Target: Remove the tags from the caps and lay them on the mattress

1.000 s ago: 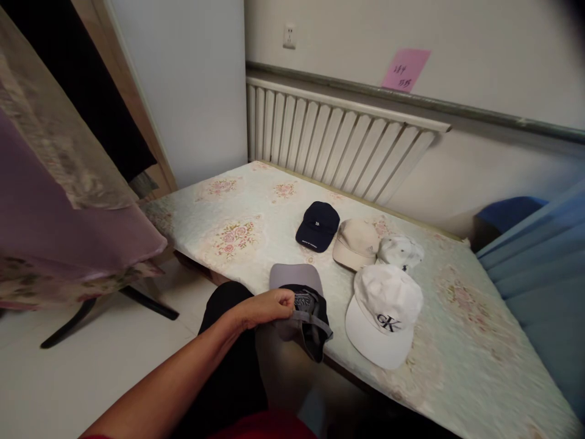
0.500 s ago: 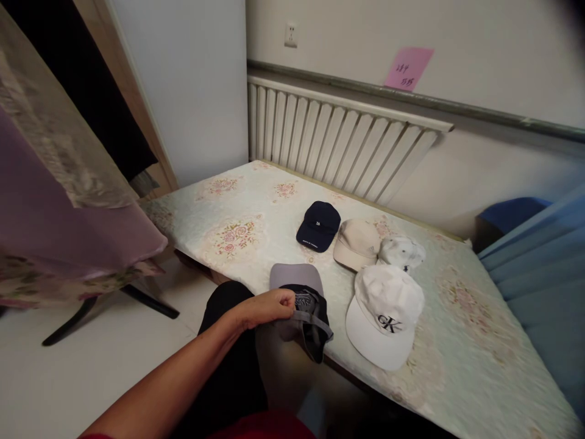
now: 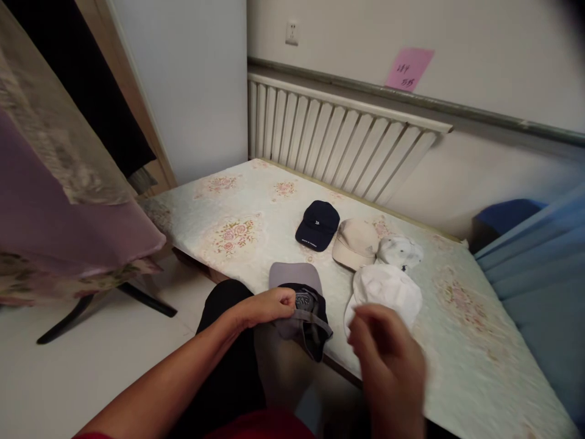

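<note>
My left hand (image 3: 267, 306) grips the back edge of a grey and black cap (image 3: 299, 300) that lies upside down at the near edge of the flowered mattress (image 3: 237, 213). My right hand (image 3: 388, 360) is raised in front of a white cap (image 3: 388, 286) and hides its brim; the hand is blurred, its fingers loosely curled, and it holds nothing. Behind these lie a navy cap (image 3: 317, 224), a beige cap (image 3: 355, 242) and a small white cap (image 3: 400, 251).
A white radiator (image 3: 338, 140) runs along the wall behind the mattress, with a pink note (image 3: 408, 68) above it. Purple and patterned cloth (image 3: 59, 207) hangs over a stand at the left. Blue fabric (image 3: 539, 256) lies at the right.
My right hand has come up into view in front of the white cap. My left hand keeps its grip on the grey and black cap and has not moved.
</note>
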A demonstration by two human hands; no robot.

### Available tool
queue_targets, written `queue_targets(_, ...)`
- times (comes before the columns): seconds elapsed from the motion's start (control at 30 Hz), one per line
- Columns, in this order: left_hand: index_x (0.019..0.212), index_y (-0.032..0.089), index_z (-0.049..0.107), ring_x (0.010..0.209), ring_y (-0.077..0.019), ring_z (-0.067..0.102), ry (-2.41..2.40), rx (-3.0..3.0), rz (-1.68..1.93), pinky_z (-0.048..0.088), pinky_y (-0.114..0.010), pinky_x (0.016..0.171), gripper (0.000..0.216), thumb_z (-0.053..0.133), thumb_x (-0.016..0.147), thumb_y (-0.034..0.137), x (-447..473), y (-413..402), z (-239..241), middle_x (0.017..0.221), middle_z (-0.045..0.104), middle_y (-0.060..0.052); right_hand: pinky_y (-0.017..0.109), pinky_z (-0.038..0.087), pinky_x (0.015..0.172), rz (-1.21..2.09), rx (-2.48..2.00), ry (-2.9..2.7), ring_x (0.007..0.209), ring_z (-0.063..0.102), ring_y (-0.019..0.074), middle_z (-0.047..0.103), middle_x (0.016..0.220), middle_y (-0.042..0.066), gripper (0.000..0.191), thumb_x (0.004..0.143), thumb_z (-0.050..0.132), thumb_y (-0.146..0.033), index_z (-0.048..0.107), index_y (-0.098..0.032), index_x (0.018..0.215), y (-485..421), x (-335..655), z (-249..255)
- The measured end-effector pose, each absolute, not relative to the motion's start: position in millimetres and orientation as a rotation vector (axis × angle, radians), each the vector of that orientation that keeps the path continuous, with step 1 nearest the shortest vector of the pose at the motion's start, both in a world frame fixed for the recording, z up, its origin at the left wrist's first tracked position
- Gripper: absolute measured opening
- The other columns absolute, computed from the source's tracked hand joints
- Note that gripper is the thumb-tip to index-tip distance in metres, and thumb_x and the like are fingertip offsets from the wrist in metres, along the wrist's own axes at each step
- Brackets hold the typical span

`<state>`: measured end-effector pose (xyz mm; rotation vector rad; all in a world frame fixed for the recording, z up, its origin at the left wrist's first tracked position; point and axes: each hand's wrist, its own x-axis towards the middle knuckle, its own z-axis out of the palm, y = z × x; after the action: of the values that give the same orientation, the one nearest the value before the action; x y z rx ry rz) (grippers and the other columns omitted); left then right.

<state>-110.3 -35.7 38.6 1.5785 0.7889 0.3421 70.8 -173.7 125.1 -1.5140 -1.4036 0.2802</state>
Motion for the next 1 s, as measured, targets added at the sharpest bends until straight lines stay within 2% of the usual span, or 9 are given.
queue_targets(0.1,0.068,0.018,0.042,0.054,-0.0078,0.030,0.771,1.585,0.337,0.024,-0.021,0.050,0.010,0.051,0.069,0.023,-109,-36,40,0.060,0.038,0.007,0.026,0.045,0.055,0.524,-1.644,-1.614,0.055,0.055,0.0132,0.066,0.074,0.001,0.015,0.081,0.055,-0.024,0.065,-0.021,0.093,-135,68,100)
queue_targets(0.23,0.067,0.018,0.042,0.054,-0.0075,0.030,0.758,1.603,0.349,0.024,-0.020,0.050,0.010,0.051,0.069,0.021,-107,-36,39,0.060,0.037,0.007,0.034,0.047,0.080,0.621,-1.679,-1.796,0.090,0.063,0.0224,0.069,0.101,0.008,0.027,0.080,0.050,-0.019,0.064,-0.021,0.103,-116,63,71)
queue_targets(0.3,0.067,0.018,0.043,0.055,-0.0075,0.030,0.762,1.623,0.349,0.024,-0.020,0.050,0.009,0.051,0.068,0.021,-106,-35,39,0.060,0.037,0.007,0.036,0.044,0.085,0.667,-1.659,-1.841,0.097,0.062,0.0240,0.069,0.104,0.009,0.029,0.079,0.049,-0.017,0.065,-0.021,0.103,-115,61,64)
queue_targets(0.37,0.067,0.017,0.044,0.056,-0.0075,0.031,0.758,1.644,0.339,0.024,-0.020,0.050,0.009,0.052,0.069,0.021,-105,-35,39,0.060,0.037,0.007,0.034,0.045,0.080,0.757,-1.632,-1.832,0.089,0.063,0.0223,0.070,0.095,0.006,0.025,0.077,0.051,-0.016,0.066,-0.022,0.096,-115,61,60)
queue_targets(0.43,0.068,0.017,0.045,0.056,-0.0074,0.032,0.738,1.641,0.334,0.024,-0.020,0.050,0.013,0.055,0.071,0.025,-105,-35,38,0.061,0.039,0.007,0.029,0.045,0.063,0.937,-1.615,-1.728,0.068,0.060,0.0175,0.067,0.075,0.000,0.018,0.075,0.052,-0.017,0.065,-0.023,0.085,-114,61,56)
queue_targets(0.5,0.071,0.017,0.047,0.057,-0.0074,0.034,0.711,1.597,0.341,0.026,-0.020,0.051,0.019,0.061,0.070,0.029,-105,-36,36,0.063,0.041,0.007,0.024,0.038,0.047,1.165,-1.590,-1.548,0.048,0.050,0.0125,0.057,0.058,-0.005,0.011,0.073,0.053,-0.018,0.062,-0.023,0.078,-112,64,52)
queue_targets(0.57,0.078,0.017,0.049,0.059,-0.0075,0.036,0.689,1.527,0.356,0.027,-0.020,0.051,0.025,0.067,0.066,0.030,-105,-36,33,0.066,0.043,0.007,0.022,0.031,0.040,1.347,-1.528,-1.389,0.039,0.043,0.0098,0.051,0.049,-0.008,0.007,0.072,0.054,-0.020,0.059,-0.022,0.076,-109,66,46)
queue_targets(0.7,0.087,0.018,0.049,0.061,-0.0081,0.043,0.640,1.414,0.345,0.031,-0.020,0.055,0.030,0.068,0.065,0.025,-104,-37,26,0.070,0.050,0.006,0.021,0.034,0.043,1.545,-1.331,-1.220,0.038,0.048,0.0100,0.055,0.043,-0.007,0.009,0.072,0.057,-0.024,0.058,-0.020,0.080,-106,72,32)
queue_targets(1.0,0.082,0.017,0.053,0.062,-0.0096,0.044,0.690,1.621,0.363,0.033,-0.022,0.057,0.013,0.059,0.073,0.025,-102,-42,30,0.068,0.049,0.005,0.018,0.035,0.044,1.629,-1.050,-0.969,0.041,0.056,0.0110,0.063,0.048,-0.002,0.019,0.076,0.065,-0.033,0.057,-0.018,0.084,-108,78,15)
